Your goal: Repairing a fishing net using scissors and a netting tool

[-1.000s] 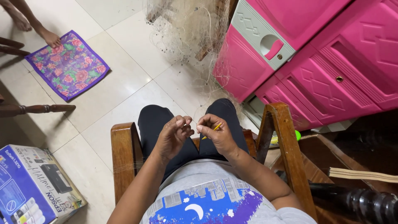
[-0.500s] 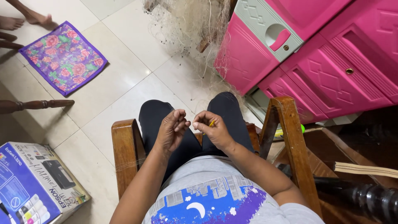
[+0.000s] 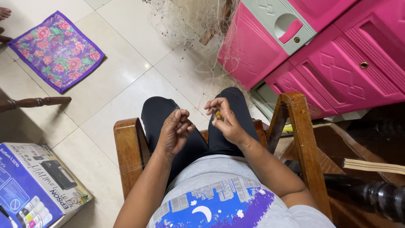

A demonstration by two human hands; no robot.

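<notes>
Grey tee w/ blue-purple moon & skyline print, black trousers, bare arms, no sleeves

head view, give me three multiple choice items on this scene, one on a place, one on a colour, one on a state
1. Where does the flowered purple cloth mat lie?
A. on the pale tiled floor, upper left
B. on the wooden chair arm
C. on top of the cabinet

2. What colour is the plastic cabinet at upper right?
A. blue
B. pink with a grey panel
C. brown

3. How is the right hand placed?
A. flat on the knee
B. gripping the chair arm
C. raised over the lap, fingers pinching a small yellow piece

Answers: 1 A, the mat lies flat on the tiles, clear of the chair. 2 B, its doors are bright pink around one grey panel. 3 C, the hand is curled above the dark trousers with a yellow bit between the fingers, the left hand close beside it.
</notes>
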